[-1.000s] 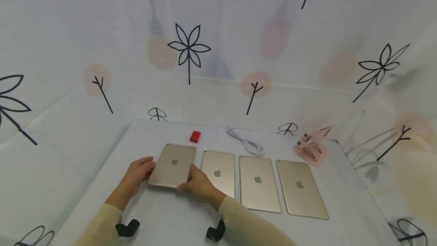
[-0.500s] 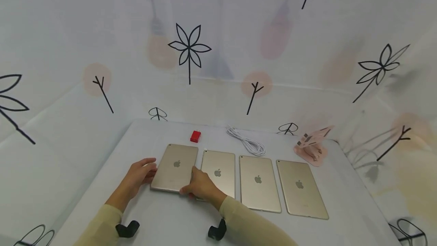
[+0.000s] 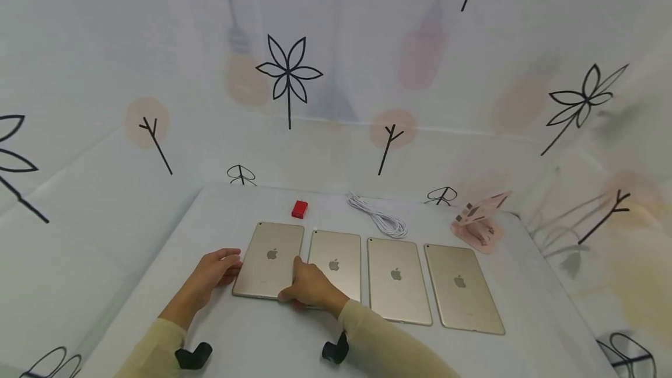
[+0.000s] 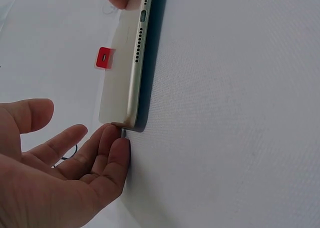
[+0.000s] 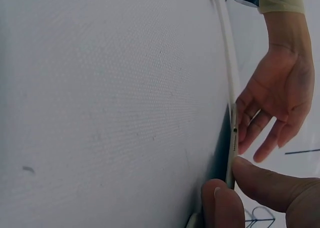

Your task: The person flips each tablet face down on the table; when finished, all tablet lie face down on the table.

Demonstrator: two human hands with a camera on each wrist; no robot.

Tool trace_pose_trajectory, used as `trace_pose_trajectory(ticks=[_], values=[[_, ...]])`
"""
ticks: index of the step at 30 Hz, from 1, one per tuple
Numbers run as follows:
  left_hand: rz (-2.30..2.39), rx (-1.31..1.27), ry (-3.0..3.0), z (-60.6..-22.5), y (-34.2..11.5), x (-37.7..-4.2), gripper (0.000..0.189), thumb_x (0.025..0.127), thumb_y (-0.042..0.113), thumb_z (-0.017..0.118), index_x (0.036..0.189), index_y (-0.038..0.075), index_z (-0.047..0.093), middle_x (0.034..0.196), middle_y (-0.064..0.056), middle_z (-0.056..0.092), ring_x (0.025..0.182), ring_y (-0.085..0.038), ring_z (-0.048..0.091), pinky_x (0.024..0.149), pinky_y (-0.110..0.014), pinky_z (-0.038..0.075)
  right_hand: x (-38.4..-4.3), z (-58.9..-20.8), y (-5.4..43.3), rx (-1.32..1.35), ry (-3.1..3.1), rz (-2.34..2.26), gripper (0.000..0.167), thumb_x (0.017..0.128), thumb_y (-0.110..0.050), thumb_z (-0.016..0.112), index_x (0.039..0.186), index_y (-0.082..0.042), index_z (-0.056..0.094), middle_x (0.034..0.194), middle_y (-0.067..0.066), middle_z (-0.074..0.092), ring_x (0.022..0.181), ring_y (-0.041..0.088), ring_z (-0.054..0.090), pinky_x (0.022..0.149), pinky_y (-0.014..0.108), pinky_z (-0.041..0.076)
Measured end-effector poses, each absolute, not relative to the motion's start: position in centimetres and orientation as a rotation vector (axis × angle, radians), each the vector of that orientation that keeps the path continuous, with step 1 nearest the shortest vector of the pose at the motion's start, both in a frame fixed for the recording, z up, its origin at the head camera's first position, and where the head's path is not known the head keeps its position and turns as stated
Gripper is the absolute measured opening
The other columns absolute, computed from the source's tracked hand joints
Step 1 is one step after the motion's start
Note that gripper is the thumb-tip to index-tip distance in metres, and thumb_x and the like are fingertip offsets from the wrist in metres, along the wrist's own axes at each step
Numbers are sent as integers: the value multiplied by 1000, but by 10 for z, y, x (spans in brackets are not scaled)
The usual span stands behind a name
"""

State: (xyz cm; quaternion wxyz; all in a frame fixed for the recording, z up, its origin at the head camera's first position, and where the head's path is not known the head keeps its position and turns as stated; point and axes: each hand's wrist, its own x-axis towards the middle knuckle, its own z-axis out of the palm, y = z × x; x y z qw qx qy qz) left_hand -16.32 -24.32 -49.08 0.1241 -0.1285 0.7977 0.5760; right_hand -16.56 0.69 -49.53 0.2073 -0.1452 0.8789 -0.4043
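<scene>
A gold tablet [image 3: 269, 261] with an apple logo lies face down, leftmost in a row on the white table. My right hand [image 3: 315, 287] pinches its lower right corner, thumb on the back and fingers under the edge. At the tablet's left edge is my left hand [image 3: 212, 273], fingers loosely bent, fingertips at the corner in the left wrist view. There, the tablet's edge [image 4: 134, 83] shows a port and speaker holes, with a dark shadow beneath. The neighbouring gold tablet [image 3: 343, 252] is partly covered by my right hand.
Two more gold tablets, a middle one [image 3: 396, 279] and a right one [image 3: 464, 290], lie alongside. Behind the row are a red charger plug [image 3: 299, 209], a coiled white cable [image 3: 385, 220] and a pink stand [image 3: 478, 229]. A patterned cloth [image 3: 336, 74] rises behind the table.
The leftmost tablet has shifted slightly right and towards me, settling lower beside its neighbour. My right hand has kept its grip, and my left hand has stayed at the left edge.
</scene>
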Motion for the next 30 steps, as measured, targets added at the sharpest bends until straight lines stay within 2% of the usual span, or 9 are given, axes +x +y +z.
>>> trace_pose_trajectory(ticks=[11, 18, 24, 26, 30], values=[[1677, -365, 2338, -494, -244, -163, 49, 107, 26, 50, 145, -4, 48, 121, -19, 67, 100, -19, 67, 86, -32, 57, -164, -496, 4, -372, 2471, -1082, 66, 80, -13, 87, 130, 6, 49, 68, 5, 61, 47, 15, 61, 43, 27, 49], [1686, -393, 2326, -495, -243, -164, 47, 106, 23, 50, 144, -4, 49, 119, -18, 68, 98, -19, 67, 84, -30, 56, -166, -498, 1, -367, 2496, -1042, 66, 81, -10, 85, 133, 9, 49, 68, 6, 60, 45, 15, 61, 42, 26, 49], [1681, -385, 2326, -496, -245, -163, 48, 106, 24, 50, 144, -4, 49, 120, -19, 67, 101, -21, 67, 85, -31, 56, -166, -499, 4, -393, 2456, -1088, 49, 83, -10, 81, 122, 4, 54, 64, 6, 62, 46, 15, 60, 43, 27, 48], [1684, -383, 2312, -496, -247, -163, 48, 106, 24, 50, 146, -4, 47, 121, -20, 67, 101, -22, 67, 85, -31, 56, -165, -498, 10, -406, 2402, -1139, 51, 86, -13, 79, 127, 4, 54, 64, 6, 64, 48, 15, 61, 44, 27, 48], [1736, -383, 2246, -491, -255, -163, 52, 107, 25, 49, 149, -4, 42, 127, -23, 64, 104, -22, 65, 86, -30, 57, -170, -494, 35, -429, 2281, -1265, 68, 93, -22, 73, 150, -1, 44, 71, 5, 65, 54, 14, 59, 50, 27, 51]])
